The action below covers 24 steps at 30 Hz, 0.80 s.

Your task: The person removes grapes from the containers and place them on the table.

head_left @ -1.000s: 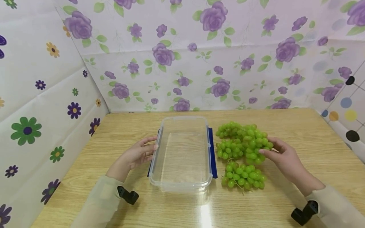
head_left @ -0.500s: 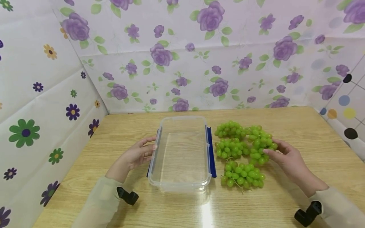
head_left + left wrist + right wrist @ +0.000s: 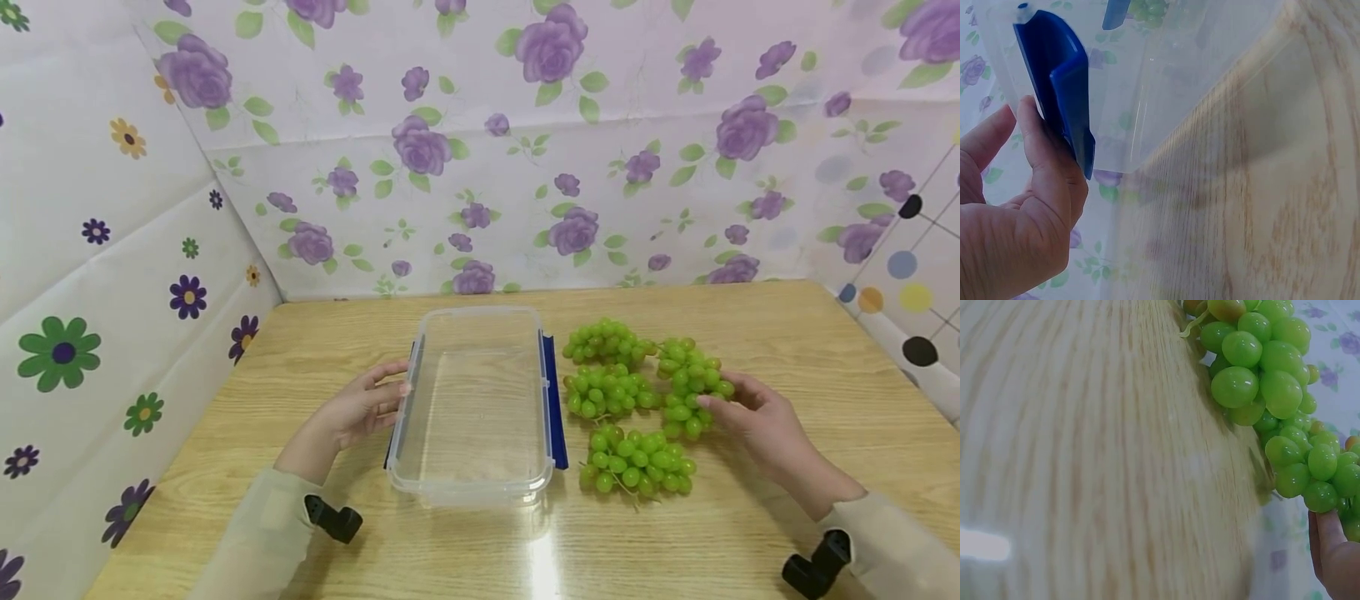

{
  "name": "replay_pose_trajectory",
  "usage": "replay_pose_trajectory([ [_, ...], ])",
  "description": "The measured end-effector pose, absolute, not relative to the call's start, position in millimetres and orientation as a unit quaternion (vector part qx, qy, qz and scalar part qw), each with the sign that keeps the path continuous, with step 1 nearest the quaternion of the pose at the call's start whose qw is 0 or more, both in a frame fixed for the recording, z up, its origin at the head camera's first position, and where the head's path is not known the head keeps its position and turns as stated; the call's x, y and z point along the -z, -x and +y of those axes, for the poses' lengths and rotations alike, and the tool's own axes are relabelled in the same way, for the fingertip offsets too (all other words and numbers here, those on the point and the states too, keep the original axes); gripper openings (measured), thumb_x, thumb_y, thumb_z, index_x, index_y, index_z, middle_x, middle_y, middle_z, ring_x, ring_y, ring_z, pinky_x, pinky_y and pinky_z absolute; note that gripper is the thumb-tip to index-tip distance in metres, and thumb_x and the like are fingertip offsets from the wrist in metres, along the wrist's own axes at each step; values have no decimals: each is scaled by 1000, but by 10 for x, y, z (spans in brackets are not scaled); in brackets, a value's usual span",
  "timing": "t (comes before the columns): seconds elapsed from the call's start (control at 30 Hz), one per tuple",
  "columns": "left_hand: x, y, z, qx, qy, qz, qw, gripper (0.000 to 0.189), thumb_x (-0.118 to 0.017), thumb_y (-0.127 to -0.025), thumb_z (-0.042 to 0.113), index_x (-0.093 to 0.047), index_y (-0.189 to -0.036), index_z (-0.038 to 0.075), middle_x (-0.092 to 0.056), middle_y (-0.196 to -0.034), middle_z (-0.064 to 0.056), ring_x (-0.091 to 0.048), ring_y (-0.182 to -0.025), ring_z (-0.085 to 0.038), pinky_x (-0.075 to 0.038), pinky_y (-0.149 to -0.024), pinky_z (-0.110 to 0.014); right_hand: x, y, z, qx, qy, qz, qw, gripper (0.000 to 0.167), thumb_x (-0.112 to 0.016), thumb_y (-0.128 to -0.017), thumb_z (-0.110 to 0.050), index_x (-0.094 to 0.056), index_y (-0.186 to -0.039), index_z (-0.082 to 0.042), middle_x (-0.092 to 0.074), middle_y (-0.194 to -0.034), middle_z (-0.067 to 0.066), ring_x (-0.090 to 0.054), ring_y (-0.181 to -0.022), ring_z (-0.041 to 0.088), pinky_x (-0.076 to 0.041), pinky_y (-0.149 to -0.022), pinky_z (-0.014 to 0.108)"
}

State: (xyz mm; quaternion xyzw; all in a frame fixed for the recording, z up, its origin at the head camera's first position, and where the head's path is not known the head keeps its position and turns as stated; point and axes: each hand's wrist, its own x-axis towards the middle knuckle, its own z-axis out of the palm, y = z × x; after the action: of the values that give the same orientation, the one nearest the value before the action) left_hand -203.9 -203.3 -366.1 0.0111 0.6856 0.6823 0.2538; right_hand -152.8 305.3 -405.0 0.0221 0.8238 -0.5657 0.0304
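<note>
A clear plastic food container (image 3: pixel 480 485) with blue side latches sits mid-table, showing no contents. My left hand (image 3: pixel 360 408) touches its left side. In the left wrist view the fingers lie along a blue latch (image 3: pixel 1069 87), with the thumb apart. My right hand (image 3: pixel 768 429) holds a bunch of green grapes (image 3: pixel 688 390) between thumb and fingers, at the right of the other bunches. Beside it are a back bunch (image 3: pixel 606 340), a middle bunch (image 3: pixel 611 392) and a front bunch (image 3: pixel 637 461). The right wrist view shows fingertips against the grapes.
The wooden table (image 3: pixel 450 550) meets a floral-patterned sheet (image 3: pixel 480 217) at the back. Another patterned sheet (image 3: pixel 142 275) stands along the left. A small black camera is strapped to each wrist.
My right hand has drawn its grape bunch slightly right and toward me, opening a gap from the middle bunch. My left hand and the container stay in place.
</note>
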Motion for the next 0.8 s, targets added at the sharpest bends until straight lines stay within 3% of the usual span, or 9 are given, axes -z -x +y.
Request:
replay_pose_trajectory([
  [0.37, 3651, 2030, -2030, -683, -15, 684, 257, 63, -55, -96, 13, -21, -149, 7, -57, -106, 5, -59, -84, -4, -51, -73, -17, 4069, 1519, 3149, 562, -42, 825, 39, 79, -61, -94, -34, -20, -148, 6, -50, -103, -17, -54, -88, -8, -52, -77, 17],
  [0.6, 3658, 2039, -2028, -696, -18, 670, 260, 64, -55, -96, 12, -20, -149, 6, -60, -103, 6, -61, -83, -5, -53, -73, -18, 4067, 1518, 3206, 552, -52, 830, 54, 83, -59, -94, -37, -13, -149, 6, -43, -124, 5, -50, -90, -13, -51, -78, 16],
  [0.8, 3669, 2047, -2029, -699, -16, 666, 259, 64, -55, -96, 11, -20, -149, 6, -61, -100, 6, -62, -81, -4, -53, -71, -17, 4068, 1509, 3236, 544, -56, 835, 62, 84, -58, -94, -38, -12, -150, 5, -39, -129, 15, -51, -88, -11, -52, -76, 17],
])
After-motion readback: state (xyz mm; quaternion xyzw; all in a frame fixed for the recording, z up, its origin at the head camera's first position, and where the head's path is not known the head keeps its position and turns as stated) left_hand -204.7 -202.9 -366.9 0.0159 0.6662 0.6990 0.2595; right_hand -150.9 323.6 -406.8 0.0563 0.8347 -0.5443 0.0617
